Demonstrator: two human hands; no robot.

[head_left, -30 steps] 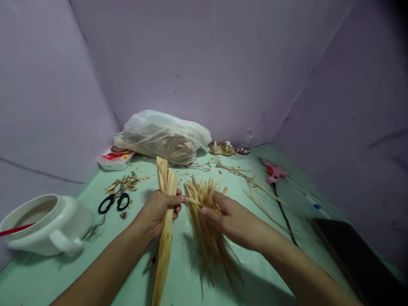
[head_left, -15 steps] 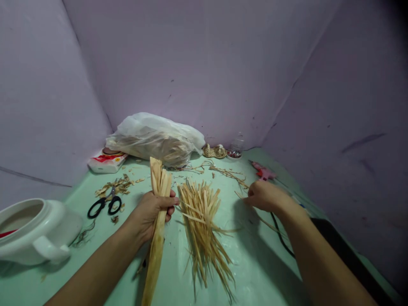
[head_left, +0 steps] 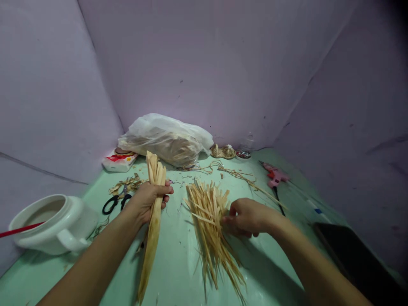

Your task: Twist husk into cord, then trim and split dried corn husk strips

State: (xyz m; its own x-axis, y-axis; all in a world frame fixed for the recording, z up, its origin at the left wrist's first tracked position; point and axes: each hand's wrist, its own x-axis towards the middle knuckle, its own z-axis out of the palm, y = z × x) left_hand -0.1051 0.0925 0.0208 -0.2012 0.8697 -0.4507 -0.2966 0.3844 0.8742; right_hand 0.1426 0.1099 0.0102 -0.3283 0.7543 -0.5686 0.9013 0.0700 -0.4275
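Note:
My left hand point(head_left: 149, 200) is closed round a long bundle of pale dried husk point(head_left: 153, 221) that stands slanted, its lower end near the front of the green table point(head_left: 178, 272). A pile of thin straw strips point(head_left: 212, 229) lies fanned out on the table to the right of it. My right hand point(head_left: 245, 217) rests at the right edge of that pile, fingers curled and pinched on the strips.
Black scissors point(head_left: 115, 202) lie among husk scraps at the left. A white jug point(head_left: 54, 224) stands at the far left. A plastic bag of husks point(head_left: 165, 140), a red-and-white packet point(head_left: 119, 160), a pink glue gun point(head_left: 274, 175) and a dark slab point(head_left: 357, 255) surround the work area.
My right hand left the straw pile, reached right toward the glue gun side, then came back to the pile's right edge. The left hand kept its hold on the husk bundle.

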